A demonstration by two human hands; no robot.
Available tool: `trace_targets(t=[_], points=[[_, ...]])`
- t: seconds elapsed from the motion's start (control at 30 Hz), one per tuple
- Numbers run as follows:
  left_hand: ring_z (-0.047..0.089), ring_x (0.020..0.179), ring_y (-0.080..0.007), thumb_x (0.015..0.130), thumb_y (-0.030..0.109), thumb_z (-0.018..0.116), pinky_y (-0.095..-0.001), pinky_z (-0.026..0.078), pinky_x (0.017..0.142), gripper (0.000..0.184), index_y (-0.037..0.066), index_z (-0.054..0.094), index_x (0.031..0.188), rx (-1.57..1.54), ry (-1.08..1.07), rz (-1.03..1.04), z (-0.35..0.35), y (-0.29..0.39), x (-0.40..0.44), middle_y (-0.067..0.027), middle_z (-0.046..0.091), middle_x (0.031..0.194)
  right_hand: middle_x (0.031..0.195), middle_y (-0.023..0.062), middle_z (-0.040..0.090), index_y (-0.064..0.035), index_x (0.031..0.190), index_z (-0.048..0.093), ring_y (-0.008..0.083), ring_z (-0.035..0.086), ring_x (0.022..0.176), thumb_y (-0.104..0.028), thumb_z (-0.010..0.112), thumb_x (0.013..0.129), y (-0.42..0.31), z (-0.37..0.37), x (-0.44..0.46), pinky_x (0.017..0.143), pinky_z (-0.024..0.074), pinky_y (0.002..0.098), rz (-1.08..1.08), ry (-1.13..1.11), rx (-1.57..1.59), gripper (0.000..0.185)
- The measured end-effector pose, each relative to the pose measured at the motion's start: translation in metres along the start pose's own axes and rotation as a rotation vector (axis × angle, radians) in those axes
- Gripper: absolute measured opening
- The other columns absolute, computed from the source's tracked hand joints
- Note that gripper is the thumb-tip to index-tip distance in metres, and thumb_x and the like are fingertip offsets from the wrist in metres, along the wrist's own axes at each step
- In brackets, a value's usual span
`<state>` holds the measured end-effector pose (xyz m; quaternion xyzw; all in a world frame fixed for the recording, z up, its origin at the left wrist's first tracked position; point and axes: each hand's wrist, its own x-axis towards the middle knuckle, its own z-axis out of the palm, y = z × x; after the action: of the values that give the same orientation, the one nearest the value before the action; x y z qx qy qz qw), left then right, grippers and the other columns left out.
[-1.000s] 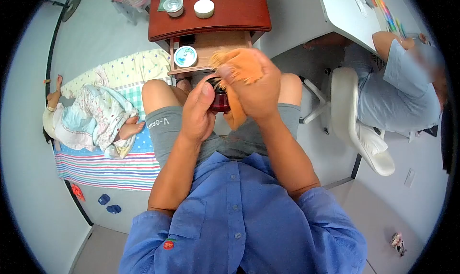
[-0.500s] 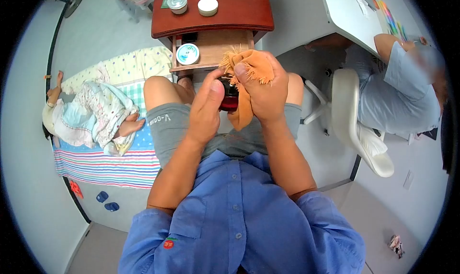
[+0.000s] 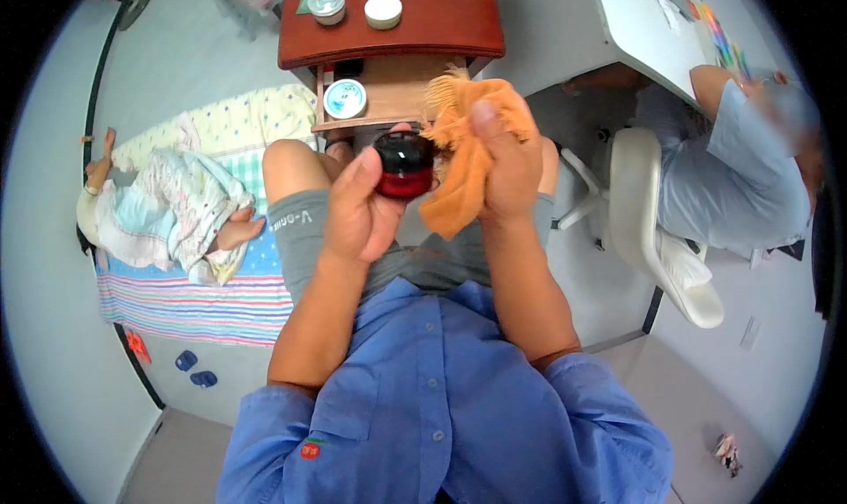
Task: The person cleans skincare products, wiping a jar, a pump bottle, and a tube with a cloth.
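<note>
A small round jar (image 3: 405, 166) with a glossy black lid and a red body is gripped in my left hand (image 3: 363, 209), between thumb and fingers. My right hand (image 3: 510, 169) is closed around a fringed orange cloth (image 3: 463, 178), which hangs down just to the right of the jar. The cloth's fringe reaches the jar's right edge; whether it touches is hard to tell. Beyond both hands, an open drawer (image 3: 397, 89) holds a white tub (image 3: 345, 99) with a blue-patterned lid.
A red-brown cabinet top (image 3: 441, 28) carries a clear-lidded tub (image 3: 326, 7), a white jar (image 3: 383, 12) and several tubes. At left a person lies on a mat (image 3: 194, 306). At right another person sits on a white chair (image 3: 637, 195) by a desk (image 3: 648, 32).
My right hand has moved right with the cloth, away from the jar. My left hand has shifted slightly left and lower, and more of the jar shows now.
</note>
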<state>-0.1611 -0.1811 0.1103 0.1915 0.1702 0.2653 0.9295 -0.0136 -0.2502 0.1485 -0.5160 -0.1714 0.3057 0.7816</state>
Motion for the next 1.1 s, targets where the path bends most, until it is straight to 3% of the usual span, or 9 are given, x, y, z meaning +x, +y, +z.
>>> trace_targets(t=[0.2,0.37,0.47,0.53,0.6,0.73,0.8,0.9,1.1], points=[[0.063,0.118,-0.0320,0.092,0.035,0.075,-0.0480,0.050,0.105,0.069,-0.002,0.046,0.143,0.089,-0.060,0.075,-0.014,0.017,0.007,-0.0243,0.059,0.135,0.112,0.0096,0.065,-0.0027,0.127,0.056,0.0181,0.066,0.101,-0.017,0.080,0.089,0.002,0.003,-0.022,0.085,0.0561,0.0307,0.078,0.096,0.147,0.047],[0.061,0.122,-0.0239,0.098,0.031,0.070,-0.0387,0.049,0.106,0.061,-0.002,0.045,0.143,0.369,-0.045,0.039,-0.005,0.011,-0.002,-0.0159,0.060,0.134,0.117,0.0165,0.067,-0.0037,0.116,0.064,0.0319,0.066,0.108,-0.024,0.092,0.069,0.005,0.018,-0.023,0.095,0.0525,0.0383,-0.635,-0.320,-0.653,0.059],[0.054,0.131,-0.0196,0.109,0.044,0.044,-0.0345,0.042,0.111,0.062,-0.002,0.039,0.150,-0.023,-0.137,-0.057,0.000,0.012,-0.003,-0.0117,0.056,0.141,0.109,0.0170,0.070,-0.0024,0.105,0.068,0.0328,0.069,0.101,-0.020,0.091,0.069,0.012,0.013,-0.023,0.089,0.0541,0.0386,-0.607,-0.302,-0.677,0.046],[0.056,0.129,-0.0223,0.109,0.043,0.045,-0.0384,0.043,0.111,0.060,-0.002,0.041,0.149,0.079,-0.075,-0.042,0.004,0.000,-0.008,-0.0131,0.057,0.140,0.105,0.0158,0.072,-0.0022,0.103,0.069,0.0321,0.070,0.099,-0.019,0.090,0.070,0.011,0.009,-0.023,0.087,0.0548,0.0389,-0.585,-0.263,-0.688,0.043],[0.060,0.124,-0.0248,0.108,0.039,0.048,-0.0409,0.046,0.109,0.057,-0.003,0.043,0.147,0.207,0.002,-0.062,0.005,-0.005,-0.012,-0.0149,0.059,0.137,0.101,0.0149,0.072,-0.0016,0.101,0.070,0.0338,0.070,0.095,-0.015,0.088,0.070,0.004,0.009,-0.020,0.085,0.0553,0.0394,-0.007,-0.043,-0.396,0.038],[0.061,0.121,-0.0240,0.107,0.037,0.051,-0.0391,0.047,0.106,0.055,-0.003,0.046,0.145,0.195,-0.020,-0.061,-0.005,-0.009,-0.006,-0.0144,0.060,0.135,0.097,0.0128,0.073,-0.0034,0.101,0.070,0.0291,0.071,0.088,-0.016,0.088,0.074,0.005,0.010,-0.015,0.080,0.0558,0.0360,0.010,-0.040,-0.382,0.035],[0.062,0.120,-0.0224,0.107,0.035,0.051,-0.0365,0.049,0.103,0.053,-0.004,0.048,0.143,0.254,0.097,0.016,-0.014,-0.009,0.002,-0.0140,0.061,0.132,0.096,0.0107,0.074,-0.0051,0.102,0.070,0.0215,0.071,0.086,-0.020,0.087,0.079,0.013,0.010,-0.015,0.077,0.0552,0.0315,-0.634,-0.280,-0.810,0.032],[0.063,0.118,-0.0218,0.108,0.035,0.049,-0.0346,0.051,0.100,0.051,-0.005,0.050,0.140,0.398,0.132,0.067,0.000,-0.007,-0.003,-0.0144,0.063,0.130,0.100,0.0103,0.074,-0.0069,0.104,0.071,0.0169,0.069,0.088,-0.025,0.086,0.083,0.015,0.011,-0.018,0.077,0.0544,0.0290,-0.788,-0.306,-0.890,0.032],[0.067,0.113,-0.0239,0.109,0.034,0.048,-0.0372,0.055,0.098,0.050,-0.006,0.051,0.139,0.244,0.151,0.025,0.005,-0.010,-0.001,-0.0163,0.065,0.125,0.105,0.0103,0.071,0.0003,0.113,0.067,0.0168,0.068,0.094,-0.017,0.080,0.088,0.027,-0.009,-0.001,0.081,0.0557,0.0298,0.047,0.077,-0.018,0.033]])
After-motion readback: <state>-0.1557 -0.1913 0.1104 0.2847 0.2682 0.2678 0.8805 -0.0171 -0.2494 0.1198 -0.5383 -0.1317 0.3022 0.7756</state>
